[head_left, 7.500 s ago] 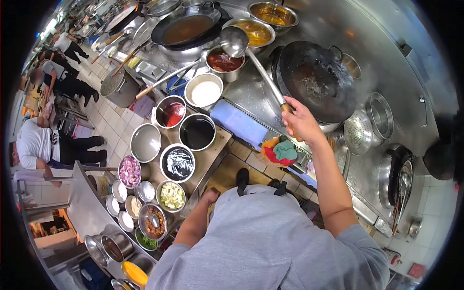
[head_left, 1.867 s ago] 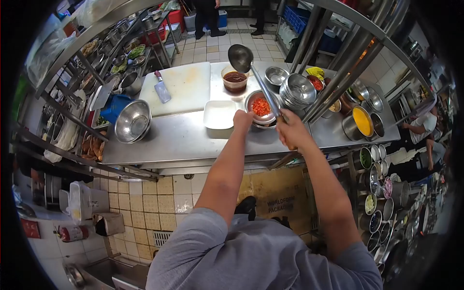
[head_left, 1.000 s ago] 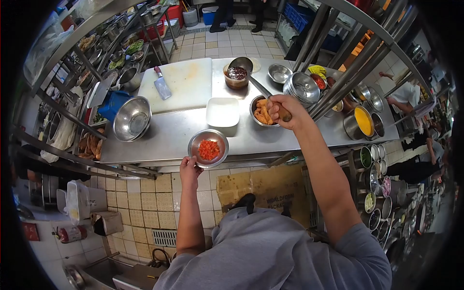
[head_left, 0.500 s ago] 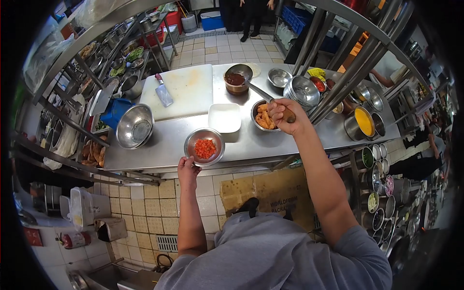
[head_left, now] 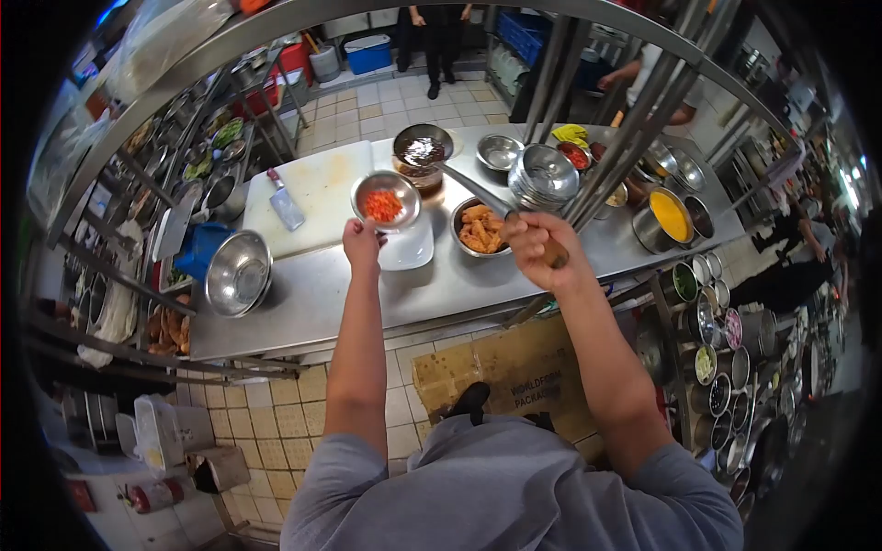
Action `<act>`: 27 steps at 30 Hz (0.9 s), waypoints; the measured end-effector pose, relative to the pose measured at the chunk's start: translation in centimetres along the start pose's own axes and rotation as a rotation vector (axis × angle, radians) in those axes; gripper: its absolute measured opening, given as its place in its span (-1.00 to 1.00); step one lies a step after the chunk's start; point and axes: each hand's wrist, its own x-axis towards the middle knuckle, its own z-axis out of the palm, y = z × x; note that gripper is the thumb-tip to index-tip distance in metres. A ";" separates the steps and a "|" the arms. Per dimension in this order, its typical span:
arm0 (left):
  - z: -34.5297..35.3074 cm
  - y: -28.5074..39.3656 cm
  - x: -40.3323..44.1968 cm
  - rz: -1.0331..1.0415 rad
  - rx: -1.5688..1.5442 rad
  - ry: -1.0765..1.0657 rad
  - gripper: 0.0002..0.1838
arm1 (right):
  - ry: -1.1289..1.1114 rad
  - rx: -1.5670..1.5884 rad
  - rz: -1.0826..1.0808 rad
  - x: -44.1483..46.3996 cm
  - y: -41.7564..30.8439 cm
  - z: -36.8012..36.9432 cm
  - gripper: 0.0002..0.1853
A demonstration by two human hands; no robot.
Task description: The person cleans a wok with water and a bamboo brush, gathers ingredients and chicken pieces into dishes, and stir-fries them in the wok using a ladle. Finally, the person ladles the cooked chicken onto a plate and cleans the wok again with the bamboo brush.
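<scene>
Two grips are seen, both closed on something: the handle of a ladle (head_left: 478,190) is clamped in the right hand (head_left: 542,250), and the near rim of a steel bowl (head_left: 386,180) is pinched by the left hand (head_left: 364,241). The ladle's long axis runs slantwise, forward and leftward from the right fist to the scoop, its butt poking out on the body side. The scoop's dark contents are partly masked by glare; the brown tub (head_left: 424,180) below is mostly hidden, and whether the two touch cannot be told. The bowl's mouth, holding chopped red bits (head_left: 381,205), is turned upward; the fingers beneath are hard to make out. Just right of the left hand, a white dish (head_left: 409,250) is partly covered by that bowl. Just left of the right fist, golden-brown pieces (head_left: 481,230) are held in another bowl (head_left: 457,236).
</scene>
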 end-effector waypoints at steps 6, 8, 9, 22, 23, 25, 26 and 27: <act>7.3 1.4 3.5 0.046 0.093 -0.167 -0.84 | -0.142 0.077 -0.067 -11.8 5.4 -1.0 -0.65; 9.3 2.0 0.8 -0.030 0.120 -0.400 -0.88 | -0.137 0.164 -0.122 -16.9 7.5 -2.5 -0.52; 10.2 1.4 -0.2 -0.052 0.137 -0.536 -0.90 | -0.147 0.179 -0.169 -19.5 8.9 -3.2 -0.51; 28.5 -14.5 -39.0 -0.580 0.417 -1.414 -0.84 | 0.198 0.247 -1.303 -38.9 32.0 -7.1 -0.55; 29.3 -15.8 -41.5 -0.653 0.376 -1.477 -0.85 | 0.193 0.228 -1.391 -39.6 33.6 -7.0 -0.55; 30.4 -17.0 -47.2 -0.719 0.350 -1.571 -0.85 | 0.230 0.235 -1.611 -41.3 36.6 -7.2 -0.54; 30.4 -17.0 -49.9 -0.759 0.323 -1.626 -0.86 | 0.326 0.233 -1.708 -42.2 37.9 -7.0 -0.52; 30.7 -17.1 -52.0 -0.799 0.295 -1.672 -0.86 | 0.425 0.233 -1.794 -43.0 38.9 -6.8 -0.51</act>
